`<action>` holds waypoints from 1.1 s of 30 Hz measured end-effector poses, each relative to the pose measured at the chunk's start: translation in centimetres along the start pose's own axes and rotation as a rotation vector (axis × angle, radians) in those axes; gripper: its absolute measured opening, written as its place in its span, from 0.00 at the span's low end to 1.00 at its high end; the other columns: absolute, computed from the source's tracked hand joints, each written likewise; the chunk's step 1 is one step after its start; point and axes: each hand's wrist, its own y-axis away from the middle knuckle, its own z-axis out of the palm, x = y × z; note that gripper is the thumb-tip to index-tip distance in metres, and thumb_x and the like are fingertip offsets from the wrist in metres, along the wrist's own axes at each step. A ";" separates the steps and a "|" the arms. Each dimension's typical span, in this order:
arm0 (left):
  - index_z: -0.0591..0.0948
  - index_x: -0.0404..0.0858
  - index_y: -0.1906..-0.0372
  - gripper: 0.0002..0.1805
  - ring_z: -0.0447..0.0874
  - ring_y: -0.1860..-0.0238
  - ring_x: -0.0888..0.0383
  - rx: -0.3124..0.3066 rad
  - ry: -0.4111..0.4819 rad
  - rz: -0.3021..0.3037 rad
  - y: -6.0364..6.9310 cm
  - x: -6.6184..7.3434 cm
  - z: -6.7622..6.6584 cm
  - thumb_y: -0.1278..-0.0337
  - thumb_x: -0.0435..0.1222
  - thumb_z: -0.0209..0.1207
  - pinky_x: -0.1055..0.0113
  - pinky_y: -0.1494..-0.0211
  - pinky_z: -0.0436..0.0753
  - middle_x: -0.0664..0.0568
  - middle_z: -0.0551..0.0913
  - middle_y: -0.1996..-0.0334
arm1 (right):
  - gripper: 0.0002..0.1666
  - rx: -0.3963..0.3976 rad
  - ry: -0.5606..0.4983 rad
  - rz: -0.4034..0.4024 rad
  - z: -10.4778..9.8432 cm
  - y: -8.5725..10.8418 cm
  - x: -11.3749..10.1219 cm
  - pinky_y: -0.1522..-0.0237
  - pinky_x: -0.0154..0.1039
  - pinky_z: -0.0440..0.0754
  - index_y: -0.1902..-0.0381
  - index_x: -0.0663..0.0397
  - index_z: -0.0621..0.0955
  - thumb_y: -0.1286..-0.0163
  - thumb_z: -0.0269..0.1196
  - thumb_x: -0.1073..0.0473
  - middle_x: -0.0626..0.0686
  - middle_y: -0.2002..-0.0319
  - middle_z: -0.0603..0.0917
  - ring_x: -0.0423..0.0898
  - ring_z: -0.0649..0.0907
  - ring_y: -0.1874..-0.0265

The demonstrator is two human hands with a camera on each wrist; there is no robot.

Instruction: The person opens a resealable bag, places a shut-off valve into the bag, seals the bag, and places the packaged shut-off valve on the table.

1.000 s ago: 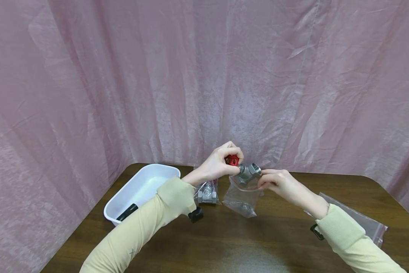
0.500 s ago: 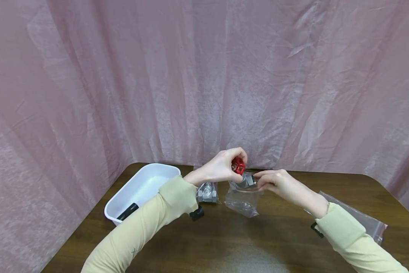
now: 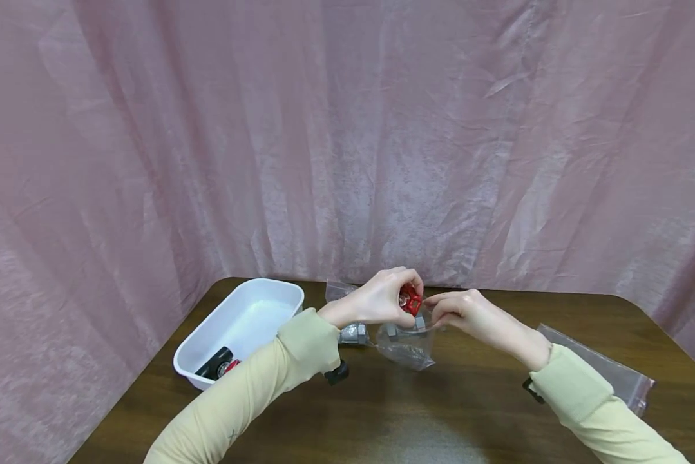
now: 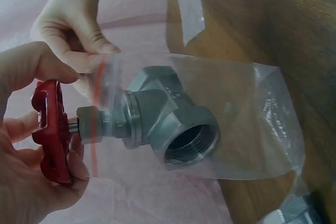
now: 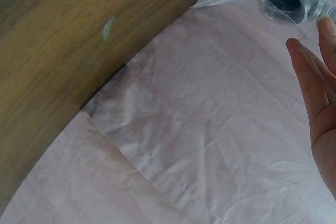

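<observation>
My left hand holds a gate valve by its red handwheel, fingers curled round the wheel's rim. In the left wrist view the grey metal valve body lies inside a clear zip bag, while the handwheel and part of the stem stick out past the bag's red-lined mouth. My right hand pinches the edge of that mouth between thumb and fingers. In the right wrist view the valve's threaded opening shows through the plastic, close to the right fingertips.
Behind the left wrist lies another bagged metal valve. A white plastic basin at left contains a black cylindrical object and a red-wheeled part. A flat clear bag lies at right. Pink curtain hangs behind the table.
The valve has gone down from above the bag's mouth into the bag, with my left hand lowering and shifting slightly right. The right hand keeps its pinch on the bag's edge.
</observation>
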 end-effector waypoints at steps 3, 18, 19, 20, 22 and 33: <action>0.74 0.41 0.64 0.19 0.69 0.69 0.63 0.028 -0.025 0.029 0.3 -0.4 0.7 0.69 0.32 0.66 0.76 0.70 0.71 0.56 0.70 0.69 | 0.14 0.005 0.003 -0.001 0.1 0.0 0.1 0.66 0.26 0.74 0.75 0.52 0.79 0.56 0.68 0.74 0.58 0.61 0.82 0.51 0.81 0.63; 0.73 0.41 0.64 0.22 0.68 0.67 0.64 -0.034 -0.064 0.005 1.3 -2.0 3.0 0.72 0.33 0.69 0.78 0.65 0.70 0.56 0.66 0.66 | 0.12 -0.036 -0.024 0.002 1.8 0.6 0.9 0.65 0.30 0.76 0.77 0.54 0.78 0.56 0.68 0.74 0.54 0.67 0.82 0.55 0.81 0.63; 0.72 0.41 0.64 0.23 0.68 0.67 0.64 -0.028 -0.060 0.009 1.4 -2.3 3.2 0.72 0.33 0.69 0.78 0.65 0.70 0.56 0.66 0.66 | 0.12 -0.038 -0.028 0.002 1.9 0.6 0.9 0.65 0.29 0.75 0.77 0.54 0.78 0.56 0.68 0.74 0.54 0.67 0.82 0.55 0.81 0.63; 0.71 0.41 0.64 0.23 0.68 0.67 0.64 -0.021 -0.057 0.014 1.4 -2.5 3.4 0.73 0.33 0.68 0.78 0.66 0.70 0.56 0.67 0.67 | 0.12 -0.043 -0.033 0.002 2.0 0.7 1.0 0.65 0.29 0.75 0.77 0.54 0.78 0.56 0.68 0.74 0.55 0.67 0.82 0.55 0.81 0.63; 0.69 0.40 0.65 0.24 0.67 0.68 0.63 -0.007 -0.052 0.032 1.5 -2.9 3.7 0.74 0.33 0.68 0.77 0.67 0.69 0.56 0.67 0.68 | 0.12 -0.051 -0.040 0.005 2.3 0.8 1.0 0.65 0.29 0.75 0.77 0.55 0.78 0.56 0.67 0.75 0.56 0.67 0.82 0.55 0.81 0.63; 0.64 0.41 0.68 0.25 0.66 0.71 0.65 0.033 -0.035 0.086 1.9 -3.9 5.2 0.75 0.33 0.67 0.78 0.71 0.68 0.55 0.65 0.70 | 0.11 -0.091 -0.043 0.069 3.2 1.1 0.9 0.65 0.32 0.77 0.77 0.54 0.79 0.54 0.68 0.73 0.56 0.65 0.82 0.56 0.80 0.62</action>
